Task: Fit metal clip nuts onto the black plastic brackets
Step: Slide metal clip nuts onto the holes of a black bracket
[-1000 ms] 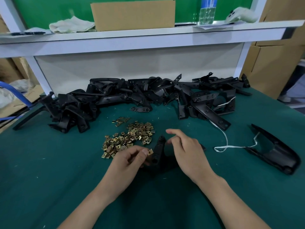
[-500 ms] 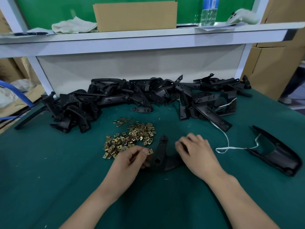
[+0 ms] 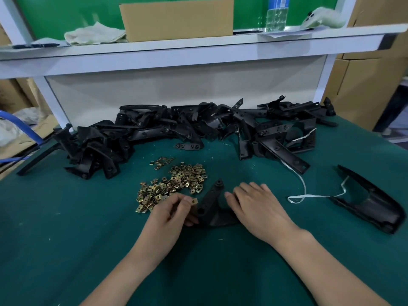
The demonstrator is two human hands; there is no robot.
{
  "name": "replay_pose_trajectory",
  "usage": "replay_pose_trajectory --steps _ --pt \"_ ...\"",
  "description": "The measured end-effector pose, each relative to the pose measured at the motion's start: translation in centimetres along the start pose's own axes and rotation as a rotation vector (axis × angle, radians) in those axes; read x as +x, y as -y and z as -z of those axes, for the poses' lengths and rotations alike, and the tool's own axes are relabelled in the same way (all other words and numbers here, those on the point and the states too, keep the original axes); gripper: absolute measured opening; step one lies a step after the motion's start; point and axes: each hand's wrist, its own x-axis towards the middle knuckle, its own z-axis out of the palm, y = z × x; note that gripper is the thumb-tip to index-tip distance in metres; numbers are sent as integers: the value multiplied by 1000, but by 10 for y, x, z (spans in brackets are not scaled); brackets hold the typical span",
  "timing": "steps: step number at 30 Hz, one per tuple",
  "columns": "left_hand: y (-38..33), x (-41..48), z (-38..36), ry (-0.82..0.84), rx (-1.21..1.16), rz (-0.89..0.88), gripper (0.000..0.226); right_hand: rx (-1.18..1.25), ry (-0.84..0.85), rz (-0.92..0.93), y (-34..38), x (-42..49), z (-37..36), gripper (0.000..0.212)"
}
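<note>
Our right hand (image 3: 258, 208) has come down flat on the bracket (image 3: 212, 204) and presses it to the near table, fingers unclenched. Our left hand (image 3: 170, 214) pinches one clip nut (image 3: 194, 201) beside the bracket's left edge, so we judge the fitting can begin.

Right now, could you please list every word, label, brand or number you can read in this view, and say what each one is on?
No text here can be read.
Bottle on the shelf: its blue label carries small white print, too blurred to read.
Cardboard box on the shelf: plain face, no print visible.
Clip nuts and brackets: no markings visible.
</note>
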Motion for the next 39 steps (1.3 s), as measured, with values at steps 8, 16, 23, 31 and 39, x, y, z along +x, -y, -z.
replay_pose_trajectory --steps 8,16,23,31,39 --pt "-2 -1 -1 -33 20 -24 25 221 -68 18 1 -4 0 55" --pt "4 3 0 -60 -16 -6 25 281 166 237 -1 -7 -7 88" --pt "3 1 2 -25 -173 0 30 219 47 261 10 -9 -3 58" --pt "0 0 5 -4 -118 -72 32 207 152 307 19 -9 -2 79" --pt "3 2 5 15 -142 -74 33 196 154 310 20 -6 -2 82"
